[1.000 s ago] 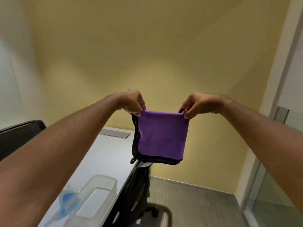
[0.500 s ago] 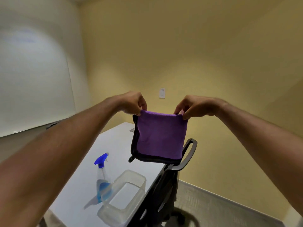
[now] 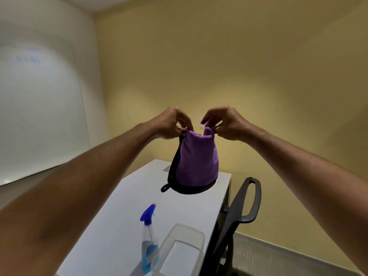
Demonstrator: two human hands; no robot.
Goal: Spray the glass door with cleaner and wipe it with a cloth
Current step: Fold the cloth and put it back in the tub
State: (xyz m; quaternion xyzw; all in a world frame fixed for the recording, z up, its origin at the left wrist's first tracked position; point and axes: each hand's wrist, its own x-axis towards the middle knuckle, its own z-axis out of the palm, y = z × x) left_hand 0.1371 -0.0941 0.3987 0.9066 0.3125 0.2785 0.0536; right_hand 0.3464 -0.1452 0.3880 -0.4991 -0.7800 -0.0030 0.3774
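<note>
A purple cloth (image 3: 196, 162) with a black edge hangs in the air above the white table (image 3: 111, 226). My left hand (image 3: 171, 123) pinches its top left corner and my right hand (image 3: 225, 122) pinches its top right corner. The two corners are close together, so the cloth bows outward. A clear spray bottle (image 3: 149, 242) with a blue nozzle and blue liquid stands upright on the table below the cloth. No glass door is in view.
A clear plastic tub (image 3: 180, 251) sits right of the spray bottle near the table's front. A black office chair (image 3: 239, 216) stands against the table's right side. A whiteboard (image 3: 37, 108) covers the left wall; yellow walls lie ahead.
The view has swung left, away from the glass panel at the right. My hands have moved toward each other, so the flat cloth now bulges.
</note>
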